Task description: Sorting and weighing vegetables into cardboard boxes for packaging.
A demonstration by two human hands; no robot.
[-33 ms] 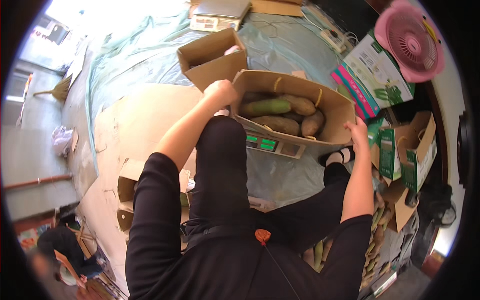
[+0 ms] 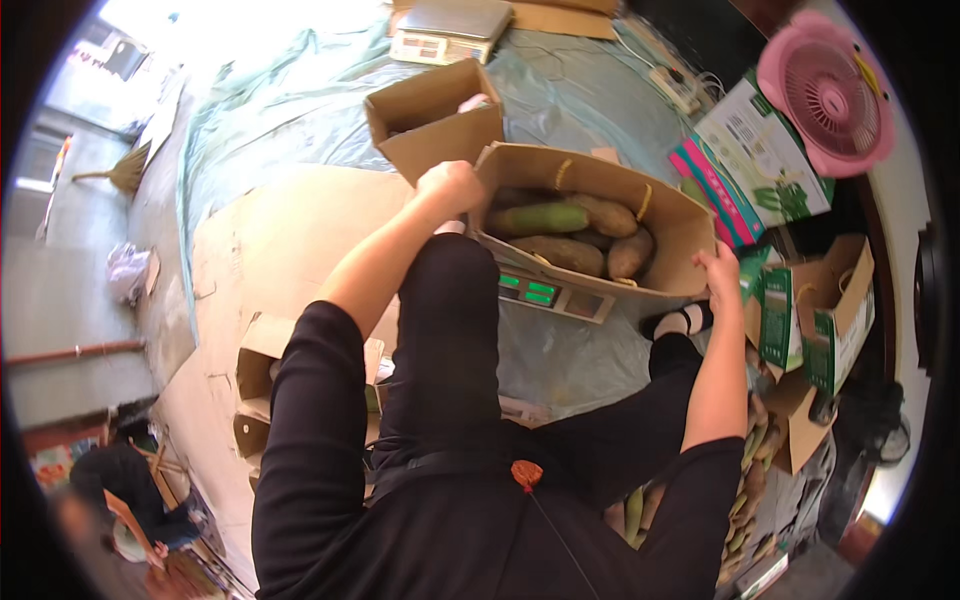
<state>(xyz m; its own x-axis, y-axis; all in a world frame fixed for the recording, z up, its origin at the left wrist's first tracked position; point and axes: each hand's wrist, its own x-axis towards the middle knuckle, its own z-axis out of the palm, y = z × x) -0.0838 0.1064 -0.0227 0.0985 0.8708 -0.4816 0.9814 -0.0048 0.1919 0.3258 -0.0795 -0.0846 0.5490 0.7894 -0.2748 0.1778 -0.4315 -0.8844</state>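
Note:
An opened cardboard box (image 2: 590, 272) with yellow rope handles sits on a digital scale (image 2: 550, 292) with a lit green display. Inside lie several thick, long root vegetables (image 2: 565, 254), mostly brown, one of them green (image 2: 542, 219). My left hand (image 2: 449, 187) is closed around the box's left end. At the opposite end, my right hand (image 2: 719, 270) grips the upper edge, its thumb and fingers on either side of the cardboard wall.
Another open box (image 2: 440, 135) stands just beyond. A second scale (image 2: 450, 30) lies at the far side. Printed cartons (image 2: 765, 150) and a pink fan (image 2: 826, 95) are at right, above green boxes (image 2: 820, 330). More root vegetables (image 2: 750, 490) lie near my right. A person (image 2: 130, 500) sits at lower left.

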